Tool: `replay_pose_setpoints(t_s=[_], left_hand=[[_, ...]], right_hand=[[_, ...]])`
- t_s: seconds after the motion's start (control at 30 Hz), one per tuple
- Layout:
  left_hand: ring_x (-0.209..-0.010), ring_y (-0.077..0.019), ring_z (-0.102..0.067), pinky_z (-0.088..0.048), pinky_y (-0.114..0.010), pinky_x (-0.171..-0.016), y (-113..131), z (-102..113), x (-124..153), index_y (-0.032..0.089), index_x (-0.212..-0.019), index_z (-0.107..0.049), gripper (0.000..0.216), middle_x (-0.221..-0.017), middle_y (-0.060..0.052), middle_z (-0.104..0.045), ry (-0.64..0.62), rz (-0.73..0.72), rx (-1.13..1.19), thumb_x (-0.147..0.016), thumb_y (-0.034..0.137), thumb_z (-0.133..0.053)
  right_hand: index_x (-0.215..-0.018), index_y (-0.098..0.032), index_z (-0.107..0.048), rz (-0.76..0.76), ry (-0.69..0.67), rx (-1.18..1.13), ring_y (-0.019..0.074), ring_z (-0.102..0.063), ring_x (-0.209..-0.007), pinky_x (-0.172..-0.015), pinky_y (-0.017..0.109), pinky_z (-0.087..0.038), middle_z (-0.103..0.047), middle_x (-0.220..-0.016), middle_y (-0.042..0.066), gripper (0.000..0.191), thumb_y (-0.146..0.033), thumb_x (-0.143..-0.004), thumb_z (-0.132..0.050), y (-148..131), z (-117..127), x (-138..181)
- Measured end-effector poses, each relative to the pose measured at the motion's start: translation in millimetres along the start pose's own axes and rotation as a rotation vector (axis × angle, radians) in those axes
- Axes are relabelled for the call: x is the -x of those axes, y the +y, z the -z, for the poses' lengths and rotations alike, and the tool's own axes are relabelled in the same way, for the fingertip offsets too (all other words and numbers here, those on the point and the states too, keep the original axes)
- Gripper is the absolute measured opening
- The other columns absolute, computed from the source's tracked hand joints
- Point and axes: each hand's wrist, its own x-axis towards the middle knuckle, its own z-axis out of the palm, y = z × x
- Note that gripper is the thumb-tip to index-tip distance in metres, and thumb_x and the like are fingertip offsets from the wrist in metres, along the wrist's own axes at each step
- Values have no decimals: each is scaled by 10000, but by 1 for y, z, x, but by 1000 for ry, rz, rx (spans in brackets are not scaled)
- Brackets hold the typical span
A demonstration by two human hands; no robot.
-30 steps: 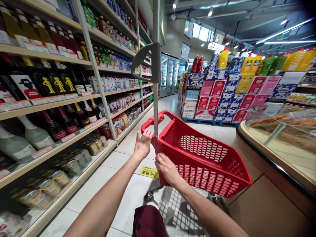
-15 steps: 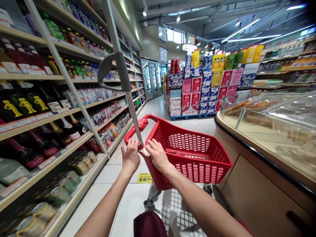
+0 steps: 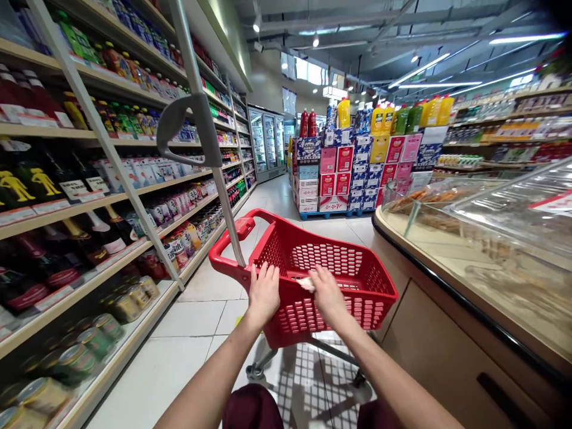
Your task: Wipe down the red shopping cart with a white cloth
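Note:
A red plastic shopping cart (image 3: pixel 295 322) with perforated sides stands side-on before me. My left hand (image 3: pixel 264 293) is closed over its near rim at the left end, fingertips on the inner side. Farther right along the same rim, my right hand (image 3: pixel 329 298) presses a crumpled white wipe (image 3: pixel 306 283) to the plastic; most of the wipe is hidden under the fingers. The cart's red handle (image 3: pixel 223 247) is at its left end. A metal pole (image 3: pixel 230 208) with a grey grip (image 3: pixel 208 131) rises there. The cart's basket holds nothing that I can see.
Shelves of bottles and cans (image 3: pixel 134 190) line the left side. A glass-topped food counter (image 3: pixel 447 262) stands close on the right. Beyond the cart are stacked drink cartons (image 3: pixel 344 173) on a blue pallet (image 3: pixel 330 214). Glass-door fridges (image 3: pixel 268 140) stand farther back.
Both hands have moved right along the cart's near rim, away from the pole. The right hand took the white wipe with it. The view has shifted slightly to the right.

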Motion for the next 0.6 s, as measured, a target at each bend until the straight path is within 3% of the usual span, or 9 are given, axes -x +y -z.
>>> replay_pose_setpoints(t_s=[0.07, 0.13, 0.23, 0.3, 0.37, 0.43, 0.6], left_hand=[[-1173, -250, -414, -145, -475, -1058, 7, -4, -5, 136, -1126, -525, 438, -1150, -105, -572, -37, 0, -6, -708, 107, -399], [-1186, -243, -398, -158, -449, -1063, 6, -7, -4, 134, -1151, -512, 453, -1176, -100, -555, -31, -20, -10, -712, 116, -402], [-1234, -238, -337, -160, -437, -1066, 3, -11, 3, 121, -1217, -459, 522, -1255, -98, -496, -15, -23, -21, -698, 114, -404], [-1257, -242, -300, -145, -446, -1069, 6, -13, 8, 121, -1237, -441, 548, -1286, -92, -468, -14, -6, -19, -689, 123, -411], [-1276, -247, -262, -123, -457, -1073, 14, -16, 11, 127, -1249, -429, 570, -1316, -82, -437, -12, 2, -6, -679, 133, -423], [-1285, -252, -242, -112, -462, -1076, 24, -18, 12, 130, -1253, -426, 584, -1331, -76, -418, -9, 16, 10, -669, 141, -437], [-1275, -255, -263, -135, -452, -1078, 34, -18, 12, 136, -1246, -436, 585, -1312, -74, -441, -10, 31, 22, -662, 162, -465]], right_hand=[[-1157, -201, -545, 103, 26, -56, 226, -333, -1240, -963, 434, -342, -458, -1295, 91, 477, -23, -765, -341, -19, -8, -3], [-1170, -218, -532, 166, 30, -69, 227, -290, -1264, -969, 454, -327, -443, -1311, 73, 479, -35, -762, -362, -19, -11, 1], [-1140, -221, -558, 86, 23, -7, 232, -286, -1266, -968, 477, -320, -467, -1291, 64, 473, -35, -757, -352, 29, 4, 24], [-1118, -222, -580, -67, 19, 67, 239, -293, -1262, -976, 490, -307, -482, -1276, 58, 480, -39, -756, -323, 74, 21, 37], [-1107, -179, -594, -234, 26, 143, 267, -294, -1258, -975, 499, -305, -477, -1275, 92, 467, -60, -748, -319, 101, 33, 41], [-1094, -139, -602, -272, 28, 166, 282, -316, -1242, -969, 498, -316, -482, -1263, 127, 454, -66, -749, -315, 99, 34, 36], [-1115, -199, -577, 52, 29, 53, 249, -280, -1263, -960, 480, -347, -467, -1288, 72, 456, -40, -760, -341, 54, 13, 24]])
